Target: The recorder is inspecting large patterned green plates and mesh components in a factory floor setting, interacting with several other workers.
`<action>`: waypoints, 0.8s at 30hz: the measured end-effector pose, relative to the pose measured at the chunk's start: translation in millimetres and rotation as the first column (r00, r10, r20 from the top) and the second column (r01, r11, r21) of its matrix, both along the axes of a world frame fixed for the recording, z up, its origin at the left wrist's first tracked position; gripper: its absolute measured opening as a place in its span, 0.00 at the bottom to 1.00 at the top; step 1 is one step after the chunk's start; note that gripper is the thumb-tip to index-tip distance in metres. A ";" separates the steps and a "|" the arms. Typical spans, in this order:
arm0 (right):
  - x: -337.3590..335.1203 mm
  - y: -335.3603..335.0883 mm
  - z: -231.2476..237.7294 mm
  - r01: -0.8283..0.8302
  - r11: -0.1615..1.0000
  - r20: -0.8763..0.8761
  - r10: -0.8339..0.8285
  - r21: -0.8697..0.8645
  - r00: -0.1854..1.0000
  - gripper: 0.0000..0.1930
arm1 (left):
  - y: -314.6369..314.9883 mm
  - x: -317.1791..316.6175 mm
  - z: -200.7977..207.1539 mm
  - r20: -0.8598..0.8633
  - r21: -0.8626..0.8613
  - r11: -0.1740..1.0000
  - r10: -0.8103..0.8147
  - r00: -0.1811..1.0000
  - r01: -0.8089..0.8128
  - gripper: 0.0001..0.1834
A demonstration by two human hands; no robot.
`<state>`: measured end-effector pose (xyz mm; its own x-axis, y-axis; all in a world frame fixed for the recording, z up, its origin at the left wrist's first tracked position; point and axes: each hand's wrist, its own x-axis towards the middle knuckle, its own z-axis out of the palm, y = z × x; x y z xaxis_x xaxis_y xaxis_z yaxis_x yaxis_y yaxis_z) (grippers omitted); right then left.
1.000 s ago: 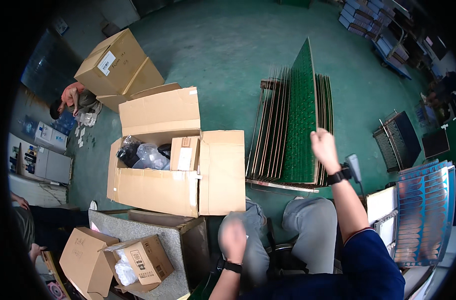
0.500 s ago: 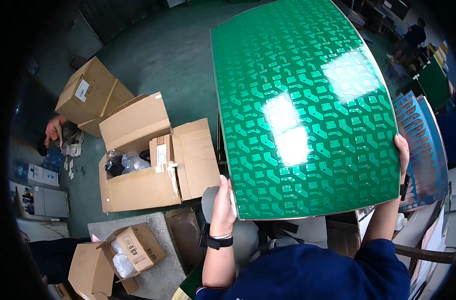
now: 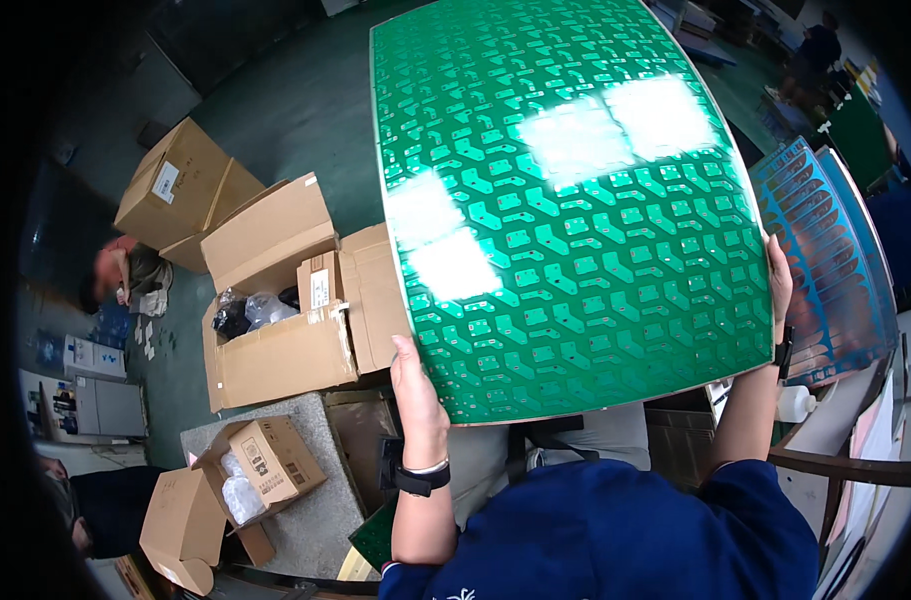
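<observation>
A large green printed circuit board panel (image 3: 585, 240) fills the middle of the view, covered with rows of small lighter green shapes. Bright patches of light reflect off its glossy face. My left hand (image 3: 420, 400) grips its lower left edge, thumb pointing up along the border. On the opposite side my right hand (image 3: 778, 285) holds the right edge. The fingers of both hands are partly hidden behind the panel. A dark strap band (image 3: 418, 480) goes round my left wrist.
On the left stand an open carton (image 3: 285, 360) with plastic bags, a taped carton (image 3: 187, 190) and a smaller open box (image 3: 265, 470) on a grey surface (image 3: 315, 520). Blue patterned sheets (image 3: 825, 270) lean at right. A person (image 3: 125, 270) crouches far left; another (image 3: 815, 55) is far right.
The panel has shifted left along with both my hands, and its tilt has altered. The bright reflections have moved across its face, and it covers more of the open carton's flap.
</observation>
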<state>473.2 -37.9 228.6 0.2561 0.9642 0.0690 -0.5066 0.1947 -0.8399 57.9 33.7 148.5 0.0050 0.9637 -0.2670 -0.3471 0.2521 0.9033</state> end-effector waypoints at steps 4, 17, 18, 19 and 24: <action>-11.5 11.4 -4.4 0.035 0.998 0.011 -0.036 0.052 0.999 0.27 | 2.0 -1.5 1.7 0.027 0.003 0.998 0.069 0.997 -0.069 0.31; -17.5 9.4 1.9 0.027 0.996 0.122 -0.037 0.086 0.992 0.32 | -1.7 -13.0 -5.6 -0.003 0.034 0.998 0.052 0.999 -0.052 0.33; -18.3 10.8 0.7 0.035 0.996 0.141 -0.046 0.079 0.989 0.33 | -2.7 -12.3 -3.0 -0.033 0.049 0.997 0.064 0.997 -0.062 0.33; -19.9 12.2 0.9 0.042 0.996 0.160 -0.053 0.073 0.986 0.33 | -3.1 -11.6 -2.6 -0.034 0.055 0.997 0.064 0.997 -0.062 0.33; -29.7 12.4 3.6 0.032 0.996 0.230 -0.050 0.083 0.972 0.32 | -3.0 -22.3 -8.1 -0.043 0.058 0.995 0.082 0.996 -0.080 0.32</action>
